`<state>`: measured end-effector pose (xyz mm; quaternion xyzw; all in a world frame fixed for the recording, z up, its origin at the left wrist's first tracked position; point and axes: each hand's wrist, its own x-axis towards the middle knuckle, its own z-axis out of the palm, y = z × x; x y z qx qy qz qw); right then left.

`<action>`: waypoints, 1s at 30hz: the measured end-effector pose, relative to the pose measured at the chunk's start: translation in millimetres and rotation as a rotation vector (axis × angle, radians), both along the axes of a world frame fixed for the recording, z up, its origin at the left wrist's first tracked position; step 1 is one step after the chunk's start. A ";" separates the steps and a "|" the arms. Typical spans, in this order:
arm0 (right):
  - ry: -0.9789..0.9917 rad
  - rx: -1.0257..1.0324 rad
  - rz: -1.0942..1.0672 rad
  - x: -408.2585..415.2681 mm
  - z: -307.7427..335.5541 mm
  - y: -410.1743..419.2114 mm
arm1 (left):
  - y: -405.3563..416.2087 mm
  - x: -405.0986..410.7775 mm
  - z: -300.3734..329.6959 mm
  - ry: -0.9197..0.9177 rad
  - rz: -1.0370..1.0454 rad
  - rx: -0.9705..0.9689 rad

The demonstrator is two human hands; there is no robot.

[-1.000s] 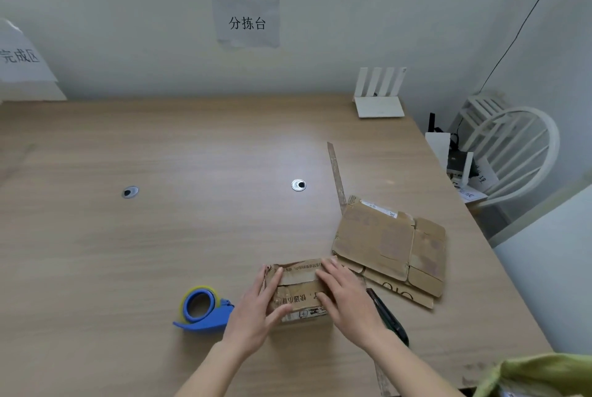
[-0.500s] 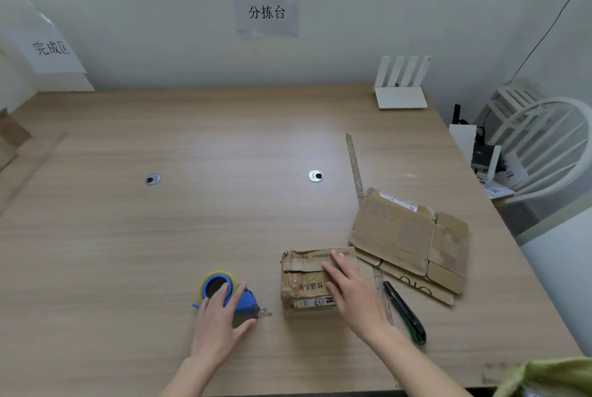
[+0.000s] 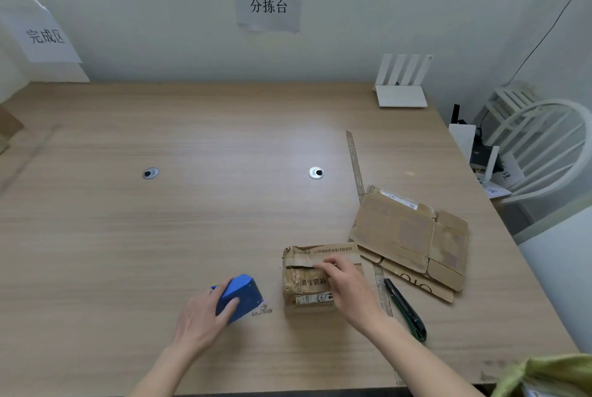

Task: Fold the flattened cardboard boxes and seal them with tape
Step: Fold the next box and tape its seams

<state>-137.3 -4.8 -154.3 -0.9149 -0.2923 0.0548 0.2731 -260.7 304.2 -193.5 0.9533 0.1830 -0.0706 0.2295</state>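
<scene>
A small folded cardboard box [image 3: 304, 281] with printed text and a label stands near the table's front edge. My right hand [image 3: 349, 291] lies on top of it, fingers pressing the flaps near the seam. Left of the box, my left hand [image 3: 205, 316] grips a blue tape dispenser [image 3: 240, 297], tilted up on the table, with a bit of tape showing at its right tip. A stack of flattened cardboard boxes [image 3: 413, 236] lies to the right of the folded box.
A green utility knife [image 3: 407, 310] and a long ruler [image 3: 368, 226] lie right of the box. A white router [image 3: 402, 85] stands at the back right. A white chair [image 3: 541, 146] is beyond the table's right edge. Cardboard [image 3: 9, 127] pokes in at the far left.
My left hand left the box, reached the tape dispenser and has tipped it up in its grip. My right hand stayed on the box top.
</scene>
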 end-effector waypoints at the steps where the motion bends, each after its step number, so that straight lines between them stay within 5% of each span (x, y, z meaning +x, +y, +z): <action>1: 0.040 -0.005 0.020 0.5 3.4 4.2 | 0.4 1.3 16.6 -0.023 0.004 -0.077; 9: 0.433 0.044 -0.095 4.1 32.4 21.7 | -19.4 42.7 124.4 -0.202 -0.097 -0.244; 16: 0.763 0.352 -0.236 12.8 49.3 16.7 | -58.8 69.7 138.2 -0.152 -0.203 -0.264; 30: 0.814 0.585 -0.200 9.6 47.6 9.9 | -70.1 83.9 121.3 -0.097 -0.337 -0.119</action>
